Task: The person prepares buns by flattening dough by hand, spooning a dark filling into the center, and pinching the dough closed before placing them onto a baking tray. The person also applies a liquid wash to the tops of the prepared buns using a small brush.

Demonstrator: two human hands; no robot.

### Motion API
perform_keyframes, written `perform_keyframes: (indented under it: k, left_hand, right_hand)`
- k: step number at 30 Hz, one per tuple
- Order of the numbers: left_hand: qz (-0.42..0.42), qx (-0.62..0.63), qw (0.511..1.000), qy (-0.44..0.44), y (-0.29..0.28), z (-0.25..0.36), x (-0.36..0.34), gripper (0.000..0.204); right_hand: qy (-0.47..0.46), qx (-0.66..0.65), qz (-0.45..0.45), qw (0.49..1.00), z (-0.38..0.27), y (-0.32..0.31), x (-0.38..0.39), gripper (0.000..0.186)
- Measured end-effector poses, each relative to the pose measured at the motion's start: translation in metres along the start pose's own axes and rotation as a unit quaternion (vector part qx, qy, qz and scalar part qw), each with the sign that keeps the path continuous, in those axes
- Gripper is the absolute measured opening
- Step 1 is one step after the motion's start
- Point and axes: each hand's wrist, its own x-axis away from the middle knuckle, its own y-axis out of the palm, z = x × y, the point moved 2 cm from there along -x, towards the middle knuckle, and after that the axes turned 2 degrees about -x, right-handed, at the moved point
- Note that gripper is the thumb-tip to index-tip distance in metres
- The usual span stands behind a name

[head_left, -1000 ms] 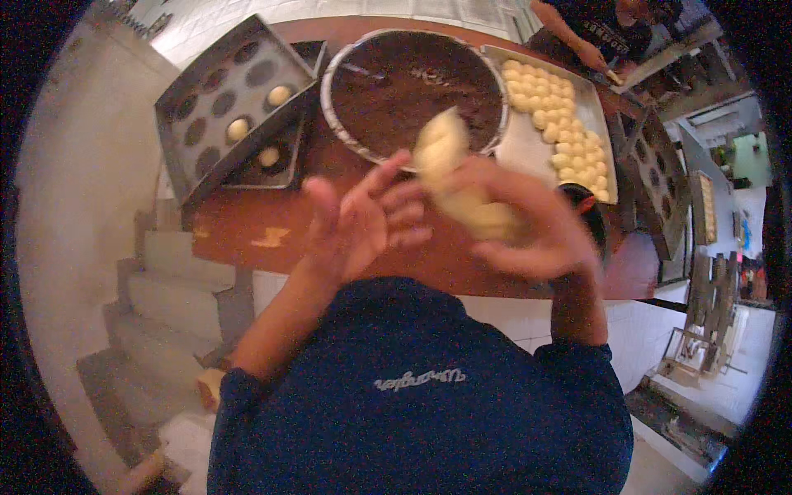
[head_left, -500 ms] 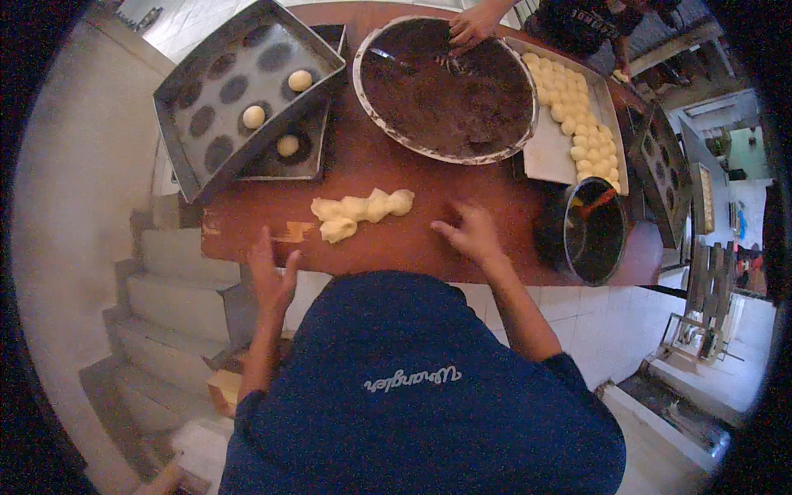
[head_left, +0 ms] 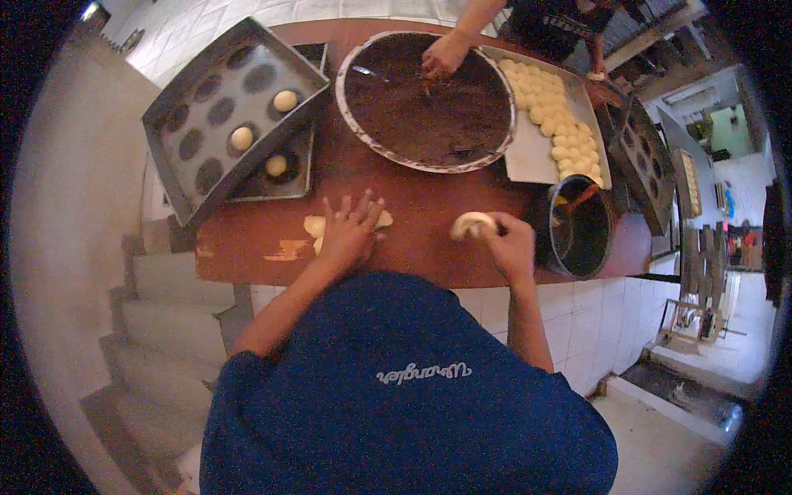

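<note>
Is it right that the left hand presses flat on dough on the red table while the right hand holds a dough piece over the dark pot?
Not quite. The head view shows the right hand holding its dough piece over the red table, beside the dark pot. The left hand does press flat on dough.

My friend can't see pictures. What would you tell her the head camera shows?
A person in a blue shirt works dough on a reddish table: the left hand presses flat on dough pieces, the right hand holds a dough lump. Beyond them, another person's hand reaches into a big round pan of dark filling.
</note>
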Motion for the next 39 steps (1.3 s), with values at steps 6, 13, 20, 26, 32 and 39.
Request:
perform_keyframes:
  k: [6,13,20,26,32,39]
  left_hand:
    - [0.024,0.577,0.796,-0.183,-0.080,0.024,0.011,0.061]
    - [0.264,0.387,0.848,-0.248,-0.155,-0.027,0.050,0.043]
    - [0.174,0.017,0.969,-0.175,-0.034,-0.134,0.155,0.047]
    - [0.140,0.110,0.902,-0.392,-0.013,-0.114,0.145,0.065]
    - [0.263,0.044,0.843,-0.468,0.009,-0.127,0.138,0.075]
    - [0.190,-0.042,0.875,-0.443,0.019,-0.143,0.147,0.089]
  right_hand:
    - [-0.149,0.016,0.025,0.988,-0.087,0.028,0.018,0.025]
    - [-0.275,0.099,-0.023,0.956,-0.143,-0.003,-0.040,0.021]
    - [-0.190,0.512,-0.194,0.815,-0.064,0.025,-0.201,0.030]
    - [-0.211,0.529,-0.263,0.779,-0.071,0.031,-0.226,0.035]
    - [-0.290,0.455,-0.226,0.811,-0.099,0.079,-0.245,0.041]
    - [-0.435,0.370,-0.185,0.800,-0.058,0.142,-0.284,0.045]
